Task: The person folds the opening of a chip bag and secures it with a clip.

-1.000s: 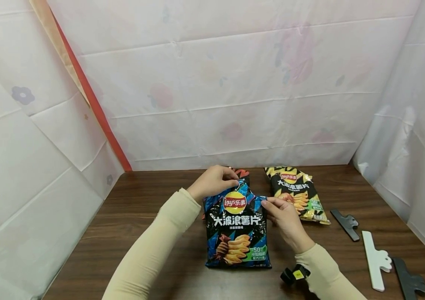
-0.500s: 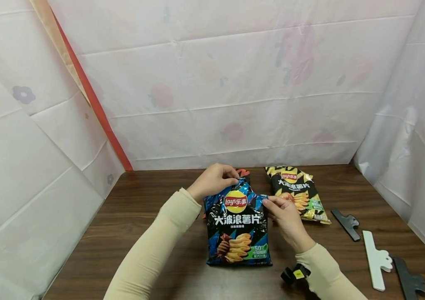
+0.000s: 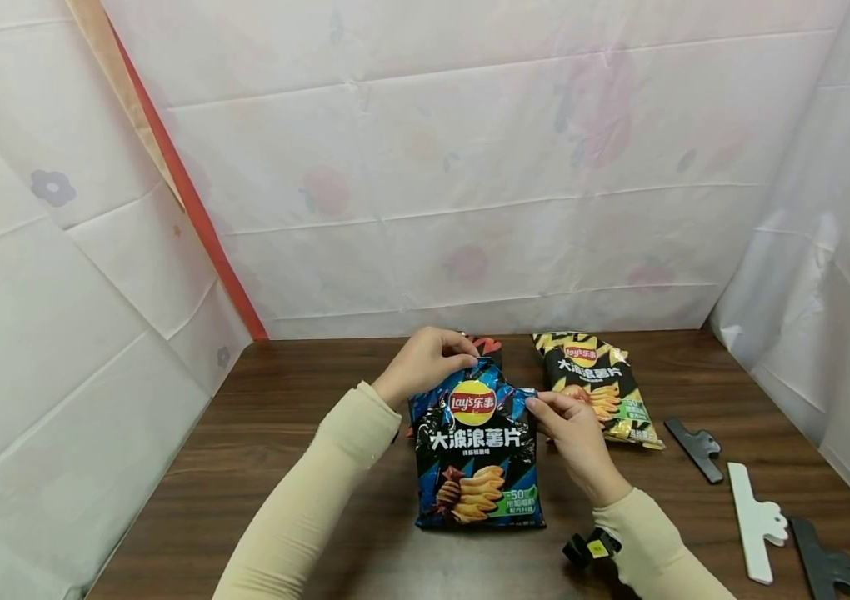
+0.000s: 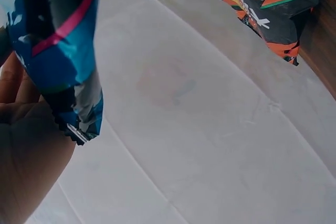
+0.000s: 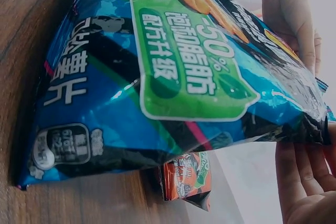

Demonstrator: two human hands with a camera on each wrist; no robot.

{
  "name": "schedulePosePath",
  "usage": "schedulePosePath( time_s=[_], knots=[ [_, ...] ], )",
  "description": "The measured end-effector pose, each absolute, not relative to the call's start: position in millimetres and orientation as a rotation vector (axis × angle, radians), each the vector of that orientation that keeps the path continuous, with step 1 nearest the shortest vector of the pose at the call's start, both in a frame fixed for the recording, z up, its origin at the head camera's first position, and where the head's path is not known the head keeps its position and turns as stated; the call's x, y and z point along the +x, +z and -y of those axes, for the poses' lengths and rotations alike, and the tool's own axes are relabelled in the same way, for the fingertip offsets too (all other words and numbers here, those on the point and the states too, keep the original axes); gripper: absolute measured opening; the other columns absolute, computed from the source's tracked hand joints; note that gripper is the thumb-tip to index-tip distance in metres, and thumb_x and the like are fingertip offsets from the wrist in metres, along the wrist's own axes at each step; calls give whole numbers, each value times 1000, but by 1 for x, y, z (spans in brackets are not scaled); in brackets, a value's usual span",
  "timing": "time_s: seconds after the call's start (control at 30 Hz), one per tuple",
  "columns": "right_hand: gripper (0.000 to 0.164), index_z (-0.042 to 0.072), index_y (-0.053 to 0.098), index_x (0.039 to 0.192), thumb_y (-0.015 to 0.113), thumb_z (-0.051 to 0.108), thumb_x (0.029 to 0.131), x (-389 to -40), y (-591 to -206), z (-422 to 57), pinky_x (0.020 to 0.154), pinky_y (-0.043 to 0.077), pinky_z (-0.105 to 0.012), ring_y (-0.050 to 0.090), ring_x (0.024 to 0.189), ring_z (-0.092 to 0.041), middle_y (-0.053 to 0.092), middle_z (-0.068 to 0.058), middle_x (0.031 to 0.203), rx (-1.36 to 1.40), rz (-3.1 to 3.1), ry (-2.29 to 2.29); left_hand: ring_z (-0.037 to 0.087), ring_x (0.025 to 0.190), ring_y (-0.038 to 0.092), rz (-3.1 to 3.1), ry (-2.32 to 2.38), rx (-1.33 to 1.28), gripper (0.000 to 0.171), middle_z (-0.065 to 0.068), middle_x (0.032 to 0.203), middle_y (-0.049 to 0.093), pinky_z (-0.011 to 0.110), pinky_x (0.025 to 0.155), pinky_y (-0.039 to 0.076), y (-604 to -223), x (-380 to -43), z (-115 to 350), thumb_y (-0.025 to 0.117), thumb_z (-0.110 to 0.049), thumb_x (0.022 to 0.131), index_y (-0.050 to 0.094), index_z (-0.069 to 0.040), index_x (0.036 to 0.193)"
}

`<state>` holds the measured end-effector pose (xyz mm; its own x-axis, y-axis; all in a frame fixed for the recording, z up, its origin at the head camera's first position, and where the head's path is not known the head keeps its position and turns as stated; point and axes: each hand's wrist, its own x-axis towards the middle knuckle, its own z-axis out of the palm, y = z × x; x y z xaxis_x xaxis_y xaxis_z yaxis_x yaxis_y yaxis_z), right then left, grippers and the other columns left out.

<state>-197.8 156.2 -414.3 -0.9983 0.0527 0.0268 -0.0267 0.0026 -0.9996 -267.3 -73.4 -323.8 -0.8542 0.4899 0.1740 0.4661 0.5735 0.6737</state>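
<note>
A blue and black bag of potato chips (image 3: pixel 473 458) stands in the middle of the table, its printed front toward me. My left hand (image 3: pixel 425 362) pinches its peaked top edge. At the upper right corner, my right hand (image 3: pixel 575 437) grips the foil between thumb and fingers. Between the two hands the top edge dips. In the right wrist view the chip bag (image 5: pixel 121 93) looks full, with its bottom seam at the tabletop. The left wrist view shows one side of this bag (image 4: pixel 68 61) beside the left palm (image 4: pixel 31 145).
Behind the blue bag an orange chip bag (image 5: pixel 186 177) is mostly hidden in the head view. A yellow and black chip bag (image 3: pixel 597 387) lies at the back right. Along the right side are a grey clip (image 3: pixel 695 450), a white clip (image 3: pixel 755 521) and a dark clip (image 3: pixel 822 558).
Both hands keep their hold at the bag's top. The bag's bottom edge has shifted very slightly away from me.
</note>
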Motion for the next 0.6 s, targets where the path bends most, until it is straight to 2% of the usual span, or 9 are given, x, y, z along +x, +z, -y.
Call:
schedulePosePath(
  time_s=[0.23,0.4,0.6],
  knots=[
    [27,-1,70,105,65,23,96,-198,-419,-158,73,56,-24,63,80,-5,63,11,87,9,2206,2103,8,80,64,-2766,1197,863,12,0,102,73,27,73,54,-328,-267,74,66,-21,95,76,-18,100],
    [30,-5,69,108,65,23,96,-198,-420,-157,68,55,-29,63,77,-5,63,11,85,8,2215,2049,8,78,63,-2776,1216,883,12,0,103,73,27,72,53,-329,-267,75,66,-20,94,77,-18,99],
    [31,-6,69,108,66,21,95,-199,-419,-155,64,54,-29,64,74,-4,63,12,84,5,2210,2013,7,83,65,-2774,1250,907,11,0,103,74,27,75,54,-331,-268,77,68,-21,93,77,-19,97]
  ],
)
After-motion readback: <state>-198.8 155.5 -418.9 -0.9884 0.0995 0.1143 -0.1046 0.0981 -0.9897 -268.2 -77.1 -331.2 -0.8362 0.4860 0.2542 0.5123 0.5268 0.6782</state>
